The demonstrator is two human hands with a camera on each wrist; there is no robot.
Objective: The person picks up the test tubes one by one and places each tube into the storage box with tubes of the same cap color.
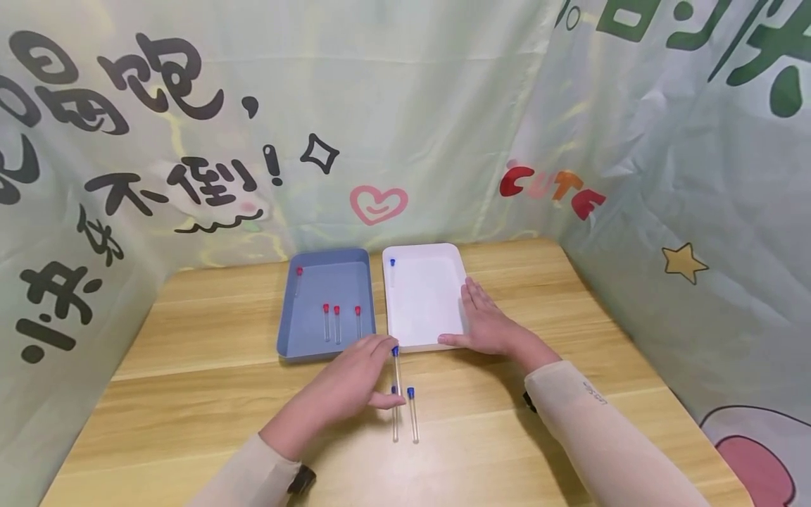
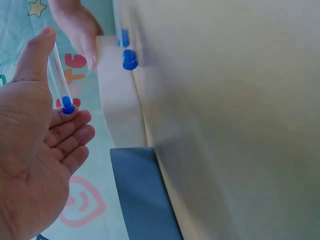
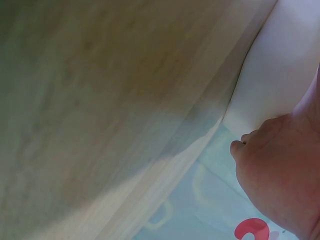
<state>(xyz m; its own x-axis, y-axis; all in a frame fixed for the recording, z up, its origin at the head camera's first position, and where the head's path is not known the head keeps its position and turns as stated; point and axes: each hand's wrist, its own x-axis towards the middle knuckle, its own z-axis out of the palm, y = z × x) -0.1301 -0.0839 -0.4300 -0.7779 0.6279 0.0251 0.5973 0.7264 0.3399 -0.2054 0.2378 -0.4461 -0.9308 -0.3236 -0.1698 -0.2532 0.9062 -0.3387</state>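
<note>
My left hand [image 1: 351, 380] pinches a clear test tube with a blue cap [image 1: 397, 367] between thumb and fingertips, just in front of the white tray [image 1: 421, 303]. In the left wrist view this test tube [image 2: 59, 80] stands between thumb and forefinger, its cap at the fingertips. Two more blue-capped test tubes [image 1: 414, 417] lie on the table beneath and beside that hand. With straight fingers along its right side and thumb at its near edge, my right hand [image 1: 488, 327] touches the white tray. Inside that tray, one blue-capped tube [image 1: 392, 263] lies at the far left.
Left of the white tray stands a blue-grey tray [image 1: 317, 282] with several red-capped tubes [image 1: 337, 320] in it. Both sit on a wooden table [image 1: 209, 352], near its back edge. A printed cloth [image 1: 405, 105] hangs behind and along the sides.
</note>
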